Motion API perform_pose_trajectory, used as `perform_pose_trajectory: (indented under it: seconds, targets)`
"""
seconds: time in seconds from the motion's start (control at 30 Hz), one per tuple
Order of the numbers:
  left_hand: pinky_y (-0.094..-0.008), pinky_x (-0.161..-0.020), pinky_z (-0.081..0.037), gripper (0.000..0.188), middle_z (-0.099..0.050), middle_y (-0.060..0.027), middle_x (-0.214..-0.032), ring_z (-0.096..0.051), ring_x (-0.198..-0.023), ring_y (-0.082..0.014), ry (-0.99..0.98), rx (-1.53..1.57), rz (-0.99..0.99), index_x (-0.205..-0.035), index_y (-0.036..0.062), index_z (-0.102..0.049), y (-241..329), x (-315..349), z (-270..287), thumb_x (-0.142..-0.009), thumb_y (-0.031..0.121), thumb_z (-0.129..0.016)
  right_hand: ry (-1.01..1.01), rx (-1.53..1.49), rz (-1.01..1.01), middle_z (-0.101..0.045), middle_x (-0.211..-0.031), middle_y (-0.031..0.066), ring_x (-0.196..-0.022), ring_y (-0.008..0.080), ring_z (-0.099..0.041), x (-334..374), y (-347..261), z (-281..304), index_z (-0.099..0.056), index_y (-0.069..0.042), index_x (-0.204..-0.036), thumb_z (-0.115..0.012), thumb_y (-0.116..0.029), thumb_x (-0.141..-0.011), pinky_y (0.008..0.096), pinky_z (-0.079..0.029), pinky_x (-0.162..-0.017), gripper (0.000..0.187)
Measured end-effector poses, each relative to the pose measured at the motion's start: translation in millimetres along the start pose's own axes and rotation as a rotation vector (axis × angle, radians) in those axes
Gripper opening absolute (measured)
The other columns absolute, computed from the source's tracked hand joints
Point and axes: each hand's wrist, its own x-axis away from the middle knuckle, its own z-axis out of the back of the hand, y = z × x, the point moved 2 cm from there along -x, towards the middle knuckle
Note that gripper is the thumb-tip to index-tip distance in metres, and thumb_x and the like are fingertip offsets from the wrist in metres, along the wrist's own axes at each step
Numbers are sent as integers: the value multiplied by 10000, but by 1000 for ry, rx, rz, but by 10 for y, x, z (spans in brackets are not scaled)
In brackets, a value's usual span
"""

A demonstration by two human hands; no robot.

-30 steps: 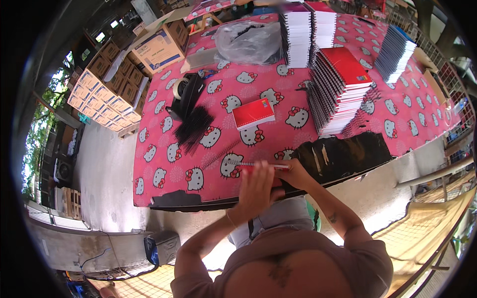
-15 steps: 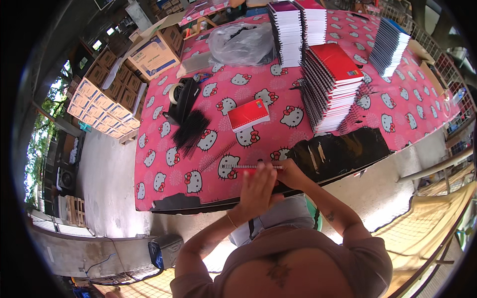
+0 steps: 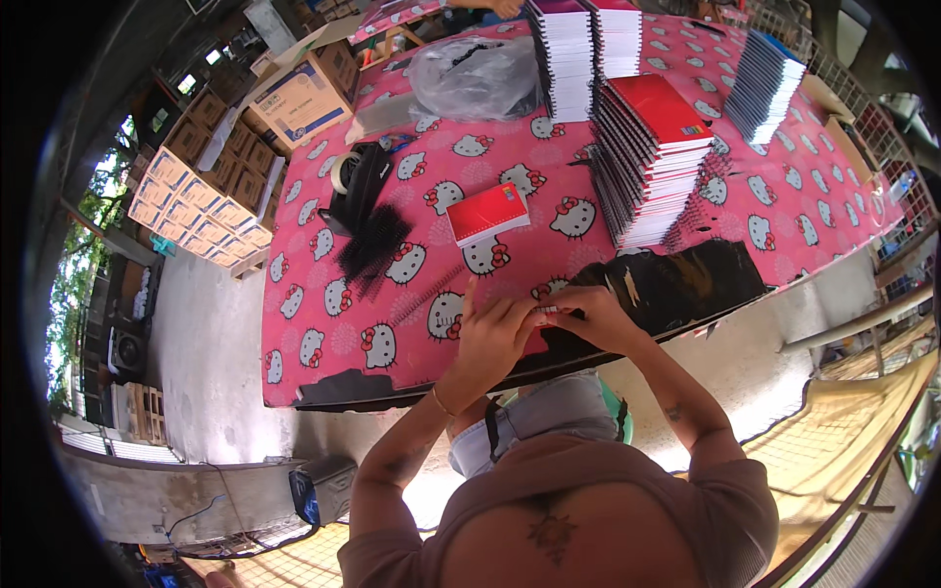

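Observation:
At the table's near edge my two hands meet around a small red notebook [image 3: 546,311], mostly covered by my fingers; a bit of its pale edge shows between them. My left hand [image 3: 495,338] grips it from the left with the index finger raised. With bent fingers pinched together, my right hand [image 3: 596,318] works at its right end. A single loose binding coil [image 3: 428,296] lies left of them. Beyond, a small red notebook [image 3: 488,216] lies flat, beside a heap of black coils [image 3: 375,247].
A tape dispenser [image 3: 361,186] stands behind the coils. Tall stacks of red notebooks [image 3: 652,162] and blue-covered notebooks [image 3: 765,86] rise to the right. A clear plastic bag [image 3: 475,78] sits farther back. Cartons [image 3: 211,186] are piled at left. A person's hand [image 3: 502,8] shows at the top.
My left hand has gone from flat against the notebook to gripping it. My right fingers now pinch at its end, and the notebook is more hidden. Another person's hand has appeared at the top.

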Motion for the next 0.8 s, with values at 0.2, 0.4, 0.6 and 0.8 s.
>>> perform_pose_trajectory:
  seconds: [0.2, 0.4, 0.6, 0.8]
  targets:
    - [-528, -1067, -347, 201, -676, -49, -872, -660, -826, -253, -112, -47, 68, -993, 85, -661, -13, 1, 13, -901, 262, -691, 33, 27, 7, -669, -856, 141, -735, 289, -650, 38, 13, -89, -698, -2, -1036, -716, -15, -824, 369, -496, -654, 213]
    - [-526, -1033, -370, 264, -693, -66, -955, -673, -861, -253, -4, 16, 26, -1070, 104, -655, 92, -69, 124, -890, 291, -702, -7, -2, -60, -719, -977, 122, -836, 221, -698, 28, -15, -52, -701, 10, -1072, -722, -22, -853, 319, -549, -747, 223]
    - [-507, -1010, -379, 240, -690, -60, -944, -668, -859, -263, -81, 19, 14, -996, 121, -676, -9, 5, 59, -865, 317, -721, -5, -264, -59, -706, -899, 82, -806, 150, -689, -43, 87, 70, -682, 31, -947, -707, 10, -849, 279, -559, -745, 103]
    - [-422, -805, -479, 265, -671, -85, -907, -642, -815, -300, -77, 44, -26, -960, 79, -667, 31, -40, 144, -833, 298, -747, -96, -140, 202, -638, -795, 77, -711, 198, -661, -145, -57, 126, -635, -18, -840, -714, 14, -791, 304, -528, -644, 98]
